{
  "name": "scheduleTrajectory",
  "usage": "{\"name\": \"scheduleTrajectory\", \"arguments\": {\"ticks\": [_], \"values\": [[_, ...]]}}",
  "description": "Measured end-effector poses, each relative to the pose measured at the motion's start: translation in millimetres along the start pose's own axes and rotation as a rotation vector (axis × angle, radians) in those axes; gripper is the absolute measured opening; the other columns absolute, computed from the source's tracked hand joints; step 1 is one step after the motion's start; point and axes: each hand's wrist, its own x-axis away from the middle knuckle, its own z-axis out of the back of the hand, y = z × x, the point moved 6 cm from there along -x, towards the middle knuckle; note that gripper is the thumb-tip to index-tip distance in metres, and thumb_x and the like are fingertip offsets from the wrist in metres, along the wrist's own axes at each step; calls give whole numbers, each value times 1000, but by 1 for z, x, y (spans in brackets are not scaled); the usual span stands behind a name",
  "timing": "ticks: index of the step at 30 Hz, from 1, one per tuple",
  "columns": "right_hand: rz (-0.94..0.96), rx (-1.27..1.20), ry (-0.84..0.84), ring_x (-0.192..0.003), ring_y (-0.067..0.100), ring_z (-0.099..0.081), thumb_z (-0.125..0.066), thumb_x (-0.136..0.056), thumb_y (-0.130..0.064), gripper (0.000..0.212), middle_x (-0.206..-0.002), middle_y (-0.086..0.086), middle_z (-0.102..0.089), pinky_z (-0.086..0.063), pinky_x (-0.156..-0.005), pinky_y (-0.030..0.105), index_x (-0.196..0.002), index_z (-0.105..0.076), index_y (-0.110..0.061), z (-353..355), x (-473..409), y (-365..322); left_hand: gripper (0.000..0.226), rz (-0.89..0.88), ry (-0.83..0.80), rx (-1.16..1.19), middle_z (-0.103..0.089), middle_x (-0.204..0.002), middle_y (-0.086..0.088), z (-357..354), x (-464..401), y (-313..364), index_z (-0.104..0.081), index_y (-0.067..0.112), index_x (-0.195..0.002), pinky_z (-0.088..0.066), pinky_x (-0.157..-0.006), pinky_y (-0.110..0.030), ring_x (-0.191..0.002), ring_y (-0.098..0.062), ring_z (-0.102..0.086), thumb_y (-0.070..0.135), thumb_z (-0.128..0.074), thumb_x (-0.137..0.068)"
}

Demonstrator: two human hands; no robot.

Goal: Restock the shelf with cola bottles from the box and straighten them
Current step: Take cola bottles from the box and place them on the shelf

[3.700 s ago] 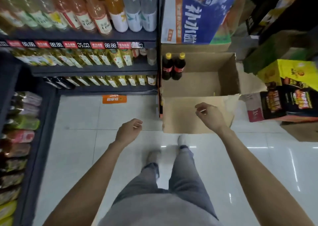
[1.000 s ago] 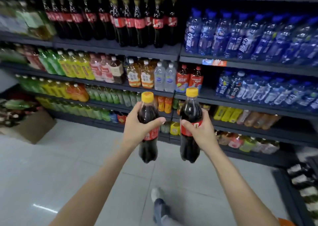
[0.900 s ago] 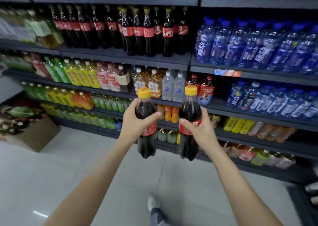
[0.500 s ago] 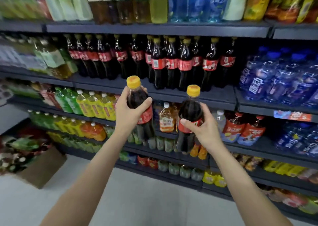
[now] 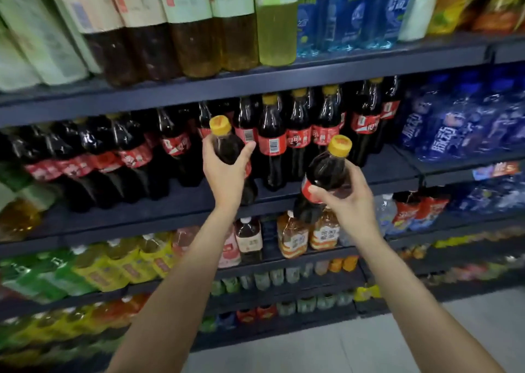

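My left hand (image 5: pixel 225 171) grips a cola bottle (image 5: pixel 227 145) with a yellow cap and red label, held upright at the front edge of the cola shelf (image 5: pixel 176 202). My right hand (image 5: pixel 350 199) grips a second cola bottle (image 5: pixel 326 171), tilted a little to the right, lower and in front of the shelf edge. A row of cola bottles (image 5: pixel 272 142) with red labels stands on that shelf behind both hands. The box is out of view.
Large tea bottles (image 5: pixel 187 26) and blue drink bottles (image 5: pixel 346 11) fill the shelf above. Blue bottles (image 5: pixel 460 122) stand right of the colas. Juice and tea bottles (image 5: pixel 292 236) crowd the lower shelves. Pale floor tiles (image 5: pixel 341 350) show at the bottom.
I have stepped closer to the shelves, and both hands have raised their cola bottles to the cola shelf. The left bottle now reaches the shelf's front edge.
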Motion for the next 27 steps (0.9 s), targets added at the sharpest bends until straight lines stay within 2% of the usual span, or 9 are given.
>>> {"name": "scheduleTrajectory", "arguments": {"ticks": [3,5,7,10,14,19,22,25,27], "values": [[-9,14,34,-119,13,-50,-77,-72,-34,68,-126,-1,-53,-41,-103,36,-131,-49,-16,2,-2,4,52,3,-49,36,-61,-107,2,-6,-7,-7,-53,10,-115,-45,-95,-25,-101,-8,-57,37,-76,-77],[-21,15,62,-118,11,-51,-74,-71,-39,66,-124,-2,-54,-44,-100,36,-129,-51,-18,10,-2,7,42,-42,-112,65,-61,-96,8,-11,-2,3,-56,10,-109,-45,-85,-15,-89,1,-57,29,-77,-78],[-29,29,103,-112,6,-53,-75,-74,-33,59,-120,-2,-55,-45,-96,27,-127,-53,-18,21,-3,11,32,-86,-204,106,-59,-94,14,-22,13,17,-55,15,-104,-40,-81,-7,-87,8,-56,22,-76,-80],[-18,64,188,-106,-8,-50,-75,-77,-29,51,-119,-7,-53,-41,-88,9,-123,-53,-28,45,-8,19,30,-158,-317,184,-58,-93,14,-52,33,43,-53,23,-101,-39,-80,-6,-88,8,-55,18,-75,-81],[-6,70,352,-118,10,-51,-76,-76,-34,61,-124,-1,-53,-45,-98,26,-129,-52,-19,94,-20,32,37,-221,-410,240,-60,-99,7,-119,51,58,-54,19,-106,-40,-86,-13,-96,-3,-57,26,-77,-78],[34,106,428,-115,11,-52,-78,-75,-36,61,-121,4,-54,-45,-99,31,-127,-53,-16,164,-54,51,40,-204,-400,311,-62,-103,1,-226,69,67,-56,12,-108,-41,-89,-15,-99,-6,-57,24,-78,-76],[22,118,392,-118,14,-51,-76,-72,-46,71,-124,6,-53,-44,-100,33,-130,-51,-14,196,-78,66,44,-143,-318,299,-60,-106,7,-286,73,62,-57,12,-112,-38,-88,-9,-99,1,-54,24,-79,-76],[26,128,331,-116,11,-51,-77,-73,-42,67,-122,3,-54,-44,-99,30,-129,-51,-16,215,-99,76,46,-63,-234,250,-58,-106,11,-332,70,52,-58,13,-114,-40,-89,-13,-99,1,-52,30,-78,-76],[50,136,283,-112,8,-53,-78,-74,-37,60,-118,1,-56,-45,-96,28,-125,-54,-16,222,-112,81,48,-49,-165,212,-60,-107,6,-352,63,46,-58,10,-112,-42,-92,-19,-101,-6,-54,34,-78,-76]]}}
